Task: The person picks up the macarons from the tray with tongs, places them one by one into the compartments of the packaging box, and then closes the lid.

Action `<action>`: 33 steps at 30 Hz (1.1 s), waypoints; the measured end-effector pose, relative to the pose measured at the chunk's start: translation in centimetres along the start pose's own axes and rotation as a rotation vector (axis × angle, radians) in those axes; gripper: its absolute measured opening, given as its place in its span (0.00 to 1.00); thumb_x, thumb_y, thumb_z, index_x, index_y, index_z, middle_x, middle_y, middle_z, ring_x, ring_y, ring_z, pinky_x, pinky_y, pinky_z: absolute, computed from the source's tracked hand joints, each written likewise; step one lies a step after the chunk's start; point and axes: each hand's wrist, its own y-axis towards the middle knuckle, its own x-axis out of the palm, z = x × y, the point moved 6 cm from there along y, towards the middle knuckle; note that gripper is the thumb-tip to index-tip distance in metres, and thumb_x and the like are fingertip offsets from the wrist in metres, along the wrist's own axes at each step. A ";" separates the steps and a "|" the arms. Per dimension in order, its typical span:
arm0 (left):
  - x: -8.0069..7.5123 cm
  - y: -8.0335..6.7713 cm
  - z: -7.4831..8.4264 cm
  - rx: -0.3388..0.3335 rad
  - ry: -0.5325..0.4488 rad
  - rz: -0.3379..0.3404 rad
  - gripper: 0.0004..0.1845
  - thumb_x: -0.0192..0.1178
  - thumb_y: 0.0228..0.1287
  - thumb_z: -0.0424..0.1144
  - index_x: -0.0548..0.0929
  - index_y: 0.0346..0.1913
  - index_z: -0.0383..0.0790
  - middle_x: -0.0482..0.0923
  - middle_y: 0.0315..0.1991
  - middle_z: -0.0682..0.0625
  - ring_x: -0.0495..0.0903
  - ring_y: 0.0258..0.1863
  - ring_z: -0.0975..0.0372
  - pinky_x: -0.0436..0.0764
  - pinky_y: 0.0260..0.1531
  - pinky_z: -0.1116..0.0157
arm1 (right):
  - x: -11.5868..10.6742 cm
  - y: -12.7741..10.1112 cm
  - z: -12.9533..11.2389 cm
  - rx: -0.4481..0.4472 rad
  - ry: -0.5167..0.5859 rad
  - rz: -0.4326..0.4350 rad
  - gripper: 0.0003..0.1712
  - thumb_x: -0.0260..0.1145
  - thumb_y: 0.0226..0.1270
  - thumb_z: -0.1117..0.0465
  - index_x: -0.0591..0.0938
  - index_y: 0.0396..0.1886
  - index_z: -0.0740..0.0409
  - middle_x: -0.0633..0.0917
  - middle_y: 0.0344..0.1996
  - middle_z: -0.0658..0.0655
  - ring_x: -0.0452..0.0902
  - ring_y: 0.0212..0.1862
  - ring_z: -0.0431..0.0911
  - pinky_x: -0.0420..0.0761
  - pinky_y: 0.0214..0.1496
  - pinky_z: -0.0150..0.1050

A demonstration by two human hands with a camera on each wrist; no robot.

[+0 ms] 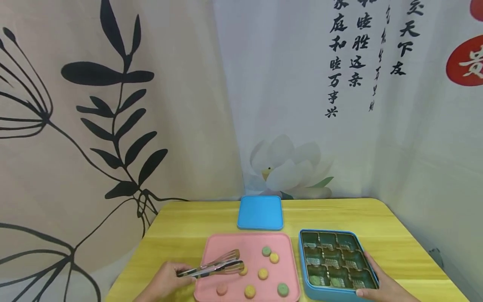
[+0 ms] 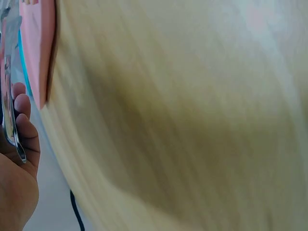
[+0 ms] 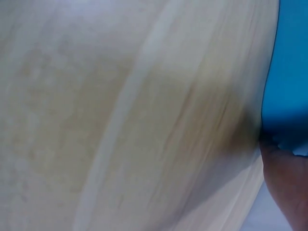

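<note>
My left hand [image 1: 166,280] grips metal tongs [image 1: 213,267] whose tips reach over the pink tray [image 1: 245,245] near a yellow round cake [image 1: 244,270]. Several small round cakes, green, yellow and pink, lie scattered on the tray. My right hand [image 1: 381,285] holds the right front corner of the blue tin box [image 1: 307,289], which has empty gold-lined compartments. In the left wrist view the fingers [image 2: 24,130] curl around the tongs [image 2: 9,106] beside the pink tray [image 2: 38,48]. The right wrist view shows the blue box [image 3: 288,67] and part of my hand [image 3: 284,183].
A blue lid [image 1: 260,212] lies flat at the back of the yellow wooden table [image 1: 181,230]. Printed curtains hang close behind the table. The table's left and right edges are near the tray and box.
</note>
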 end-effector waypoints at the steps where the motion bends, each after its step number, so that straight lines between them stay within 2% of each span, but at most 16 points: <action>1: 0.1 -0.1 -0.1 0.002 0.002 0.006 0.14 0.75 0.54 0.44 0.90 0.39 0.39 0.84 0.28 0.55 0.74 0.24 0.66 0.75 0.23 0.69 | 0.0 0.1 0.0 0.001 -0.005 0.003 0.60 0.61 0.74 0.51 0.22 0.75 0.59 0.29 0.71 0.79 0.35 0.66 0.84 0.65 0.54 0.74; 4: 0.2 -0.3 -0.4 0.011 0.008 0.016 0.15 0.75 0.54 0.45 0.89 0.40 0.38 0.83 0.27 0.56 0.74 0.23 0.67 0.75 0.23 0.70 | 0.1 0.2 -0.1 -0.005 -0.024 0.005 0.60 0.61 0.74 0.51 0.22 0.76 0.58 0.29 0.72 0.79 0.32 0.66 0.83 0.63 0.54 0.75; 8: 0.3 -0.5 -0.6 0.023 -0.003 0.024 0.15 0.75 0.54 0.44 0.89 0.40 0.38 0.83 0.29 0.55 0.74 0.23 0.67 0.75 0.23 0.70 | 0.3 0.4 -0.4 -0.015 0.002 -0.020 0.59 0.60 0.75 0.53 0.21 0.75 0.58 0.27 0.71 0.78 0.28 0.66 0.83 0.58 0.56 0.77; 12: 0.3 -0.8 -0.7 0.026 0.008 0.037 0.14 0.76 0.53 0.44 0.89 0.39 0.40 0.84 0.30 0.56 0.74 0.25 0.67 0.75 0.25 0.70 | 0.4 0.4 -0.4 -0.013 -0.012 -0.030 0.60 0.61 0.74 0.53 0.21 0.74 0.61 0.27 0.71 0.79 0.28 0.65 0.84 0.57 0.56 0.77; 20: 1.2 -0.6 -0.5 0.055 -0.003 0.026 0.14 0.75 0.53 0.42 0.89 0.40 0.38 0.85 0.31 0.55 0.76 0.27 0.68 0.77 0.28 0.69 | 0.1 0.6 -0.2 0.016 -0.041 -0.010 0.61 0.62 0.73 0.51 0.22 0.74 0.64 0.31 0.70 0.82 0.44 0.63 0.86 0.67 0.52 0.73; 23: 1.3 -0.5 -0.3 0.060 0.019 0.026 0.14 0.75 0.52 0.42 0.89 0.39 0.38 0.84 0.30 0.55 0.75 0.27 0.68 0.77 0.27 0.69 | 0.1 0.5 -0.2 0.014 0.007 -0.033 0.61 0.61 0.75 0.52 0.20 0.73 0.64 0.29 0.69 0.82 0.49 0.62 0.86 0.67 0.53 0.73; 27: 1.3 -0.3 -0.2 0.060 0.057 0.034 0.12 0.76 0.51 0.42 0.89 0.37 0.40 0.83 0.29 0.56 0.74 0.26 0.69 0.76 0.27 0.70 | 0.3 0.4 -0.2 0.003 0.094 -0.084 0.61 0.59 0.76 0.54 0.16 0.71 0.61 0.23 0.67 0.82 0.63 0.57 0.83 0.69 0.53 0.71; 29: 1.3 -0.2 -0.3 0.053 0.058 0.032 0.11 0.76 0.51 0.41 0.89 0.37 0.40 0.83 0.29 0.56 0.75 0.26 0.68 0.76 0.26 0.69 | 0.3 0.3 -0.3 -0.002 0.093 -0.088 0.61 0.59 0.76 0.54 0.16 0.71 0.61 0.23 0.67 0.82 0.62 0.57 0.83 0.69 0.53 0.71; 33: 1.4 0.1 -0.5 0.044 0.051 0.033 0.10 0.76 0.51 0.40 0.89 0.36 0.39 0.83 0.28 0.56 0.75 0.25 0.67 0.75 0.25 0.70 | 0.2 0.3 -0.4 0.001 0.042 -0.057 0.61 0.60 0.75 0.53 0.18 0.72 0.63 0.26 0.68 0.82 0.52 0.60 0.86 0.66 0.53 0.73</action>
